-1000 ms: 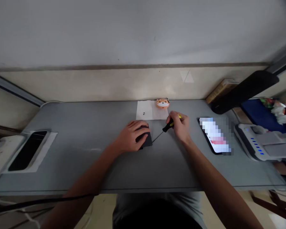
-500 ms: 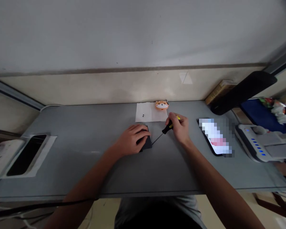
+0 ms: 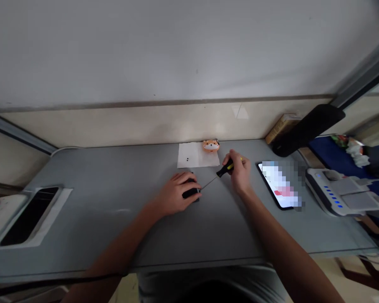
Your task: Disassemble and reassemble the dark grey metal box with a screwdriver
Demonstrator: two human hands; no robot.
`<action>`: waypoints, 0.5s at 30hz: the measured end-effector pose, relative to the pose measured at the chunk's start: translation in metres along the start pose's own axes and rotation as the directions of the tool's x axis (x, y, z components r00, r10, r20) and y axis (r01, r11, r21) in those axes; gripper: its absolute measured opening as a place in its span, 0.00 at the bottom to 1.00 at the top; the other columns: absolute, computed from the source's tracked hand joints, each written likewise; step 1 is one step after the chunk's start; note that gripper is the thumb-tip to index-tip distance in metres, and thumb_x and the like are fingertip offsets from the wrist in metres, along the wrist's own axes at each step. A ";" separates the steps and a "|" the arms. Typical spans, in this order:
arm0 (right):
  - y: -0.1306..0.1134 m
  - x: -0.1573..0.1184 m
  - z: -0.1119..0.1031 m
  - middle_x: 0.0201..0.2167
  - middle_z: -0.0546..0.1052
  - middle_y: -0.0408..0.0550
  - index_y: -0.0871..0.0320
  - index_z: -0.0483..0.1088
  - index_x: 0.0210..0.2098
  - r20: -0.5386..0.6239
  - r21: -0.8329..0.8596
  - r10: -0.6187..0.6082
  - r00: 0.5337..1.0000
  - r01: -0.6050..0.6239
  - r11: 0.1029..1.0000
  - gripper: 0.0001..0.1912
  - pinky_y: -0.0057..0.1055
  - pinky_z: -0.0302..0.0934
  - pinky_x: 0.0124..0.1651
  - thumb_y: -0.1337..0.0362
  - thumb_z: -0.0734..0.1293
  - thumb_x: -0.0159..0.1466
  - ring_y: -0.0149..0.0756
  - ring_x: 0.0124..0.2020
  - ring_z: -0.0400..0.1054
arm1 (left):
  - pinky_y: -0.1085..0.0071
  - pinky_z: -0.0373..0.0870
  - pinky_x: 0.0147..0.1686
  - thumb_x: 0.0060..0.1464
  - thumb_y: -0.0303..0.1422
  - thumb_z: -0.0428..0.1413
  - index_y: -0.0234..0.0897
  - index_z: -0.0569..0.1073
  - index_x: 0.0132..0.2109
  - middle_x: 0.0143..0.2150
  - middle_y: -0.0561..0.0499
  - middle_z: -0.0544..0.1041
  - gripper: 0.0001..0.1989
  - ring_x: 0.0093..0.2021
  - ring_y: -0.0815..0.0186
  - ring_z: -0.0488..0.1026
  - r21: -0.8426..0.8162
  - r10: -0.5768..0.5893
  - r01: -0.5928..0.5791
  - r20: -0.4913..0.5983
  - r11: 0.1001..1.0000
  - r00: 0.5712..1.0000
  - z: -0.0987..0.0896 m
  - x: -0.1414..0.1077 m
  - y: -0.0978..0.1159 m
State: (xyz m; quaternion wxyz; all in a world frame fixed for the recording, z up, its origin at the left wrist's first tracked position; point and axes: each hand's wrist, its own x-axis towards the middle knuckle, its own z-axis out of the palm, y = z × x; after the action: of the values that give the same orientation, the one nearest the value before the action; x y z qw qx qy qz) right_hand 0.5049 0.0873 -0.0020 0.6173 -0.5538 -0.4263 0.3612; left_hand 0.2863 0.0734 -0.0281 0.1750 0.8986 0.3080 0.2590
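Note:
My left hand [image 3: 178, 192] curls over a small dark box-like object [image 3: 190, 192] on the grey table, fingers gripping its near and far sides. Much of that object is hidden under the fingers, so its exact kind cannot be made out. In my right hand [image 3: 239, 170] is a screwdriver [image 3: 225, 167] with a black and yellow handle. Its thin shaft slants down to the left, and the tip is at the right edge of the dark object. Behind the hands, a sheet of white paper [image 3: 189, 156] carries two tiny black pieces and an orange animal-face case [image 3: 211, 146].
To the right lie a lit phone [image 3: 278, 185] and a white power strip [image 3: 330, 195] with plugs. A black cylinder [image 3: 306, 130] leans near a box [image 3: 279, 126] at the back right. Another dark-screened phone [image 3: 28, 216] lies at the far left. The wall borders the table's back.
The left fingers have shifted their grip, now spread across the dark object. The screwdriver shaft lies at a flatter angle, its tip against the object's right edge. The view has shifted slightly.

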 end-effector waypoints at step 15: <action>0.000 0.013 -0.007 0.14 0.57 0.39 0.53 0.63 0.15 -0.147 0.106 0.109 0.983 -0.094 0.990 0.30 0.28 0.48 0.19 0.33 0.65 0.52 0.29 0.18 0.53 | 0.62 0.76 0.44 0.66 0.43 0.54 0.40 0.81 0.41 0.40 0.47 0.78 0.15 0.40 0.61 0.77 -0.032 -0.315 0.314 -0.171 0.949 0.934 -0.016 0.024 -0.057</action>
State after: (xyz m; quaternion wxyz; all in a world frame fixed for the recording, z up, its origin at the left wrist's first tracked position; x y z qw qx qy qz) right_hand 0.5165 0.0969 -0.0004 0.6554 -0.5696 -0.3307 0.3697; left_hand 0.2670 0.1342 -0.0332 0.1887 0.8114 0.4611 0.3057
